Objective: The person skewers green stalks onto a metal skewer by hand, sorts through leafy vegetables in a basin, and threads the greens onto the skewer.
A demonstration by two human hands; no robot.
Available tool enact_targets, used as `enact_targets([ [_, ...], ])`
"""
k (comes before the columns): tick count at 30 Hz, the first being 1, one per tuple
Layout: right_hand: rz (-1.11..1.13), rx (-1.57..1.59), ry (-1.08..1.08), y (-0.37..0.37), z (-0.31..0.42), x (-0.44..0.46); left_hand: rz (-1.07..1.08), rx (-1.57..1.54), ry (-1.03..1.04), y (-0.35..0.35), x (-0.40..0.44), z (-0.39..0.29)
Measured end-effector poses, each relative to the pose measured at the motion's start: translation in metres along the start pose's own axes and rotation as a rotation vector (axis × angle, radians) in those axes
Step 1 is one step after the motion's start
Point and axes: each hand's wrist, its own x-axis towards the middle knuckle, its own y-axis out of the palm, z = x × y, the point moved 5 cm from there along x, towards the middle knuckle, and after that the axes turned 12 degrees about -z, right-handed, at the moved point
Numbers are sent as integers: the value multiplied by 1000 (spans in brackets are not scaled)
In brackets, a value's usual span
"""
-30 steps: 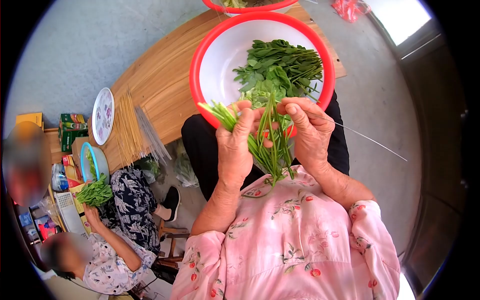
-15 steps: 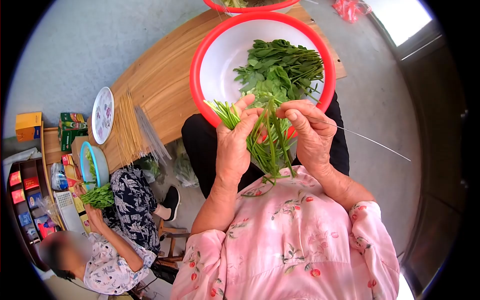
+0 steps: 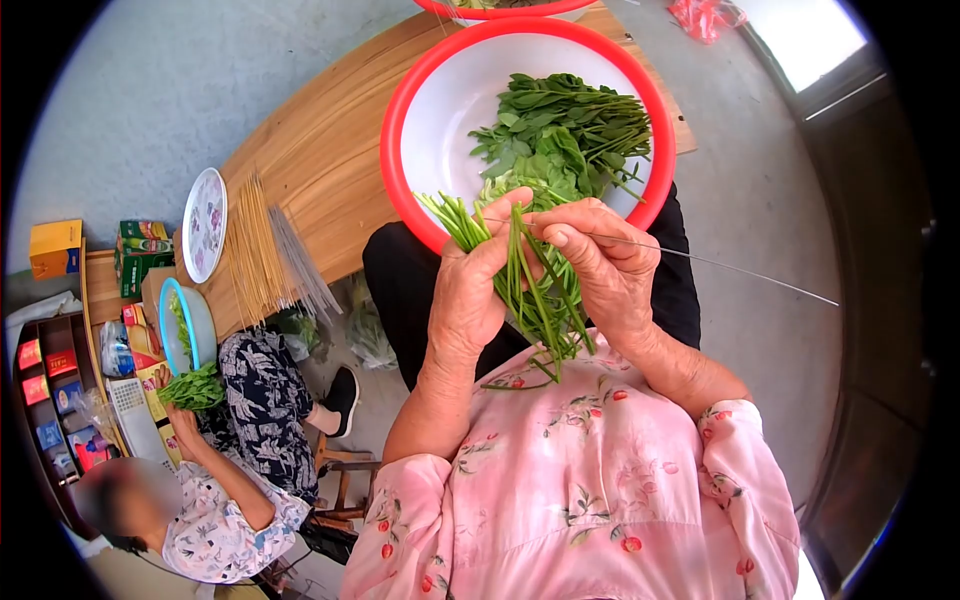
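Greens (image 3: pixel 555 320) at centre, gripped in the left hand (image 3: pixel 470 295), seemingly to hold them bunched! Right hand (image 3: pixel 608 270) pinches a skewer (image 3: pixel 745 270), far end out at three o'clock, likely held so near one end for control. Bowl (image 3: pixel 398 130) at twelve, handily close.

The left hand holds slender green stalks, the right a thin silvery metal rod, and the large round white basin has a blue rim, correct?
Not blue: in the head view, the large round white basin has a red rim. The left hand holds slender green stalks, the right hand a thin silvery metal rod.
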Motion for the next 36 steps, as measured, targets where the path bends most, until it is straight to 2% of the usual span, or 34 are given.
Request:
enact_targets([
  [11, -7, -6, 19, 1, 1, -2, -34, -46, 49, 4, -2, 1],
  [17, 16, -122, -73, 2, 6, -4, -69, -28, 111, 6, -5, 1],
  [19, -20, -70, -211, 4, 8, -5, -83, -22, 113, 9, -7, -1],
  [26, -28, -81, -246, 6, 9, -9, -113, 49, 142, 5, -6, 3],
  [27, -30, -74, -194, 5, 6, -10, -113, 49, 142, 3, -6, 3],
  [29, -32, -68, -142, 5, 3, -11, -63, 137, 98, 2, -7, 5],
  [33, -43, -117, -215, 4, 1, -8, -34, 110, 96, 2, -4, 7],
  [36, -48, -84, -240, 5, -4, -5, 68, 150, 91, 5, -4, 9],
])
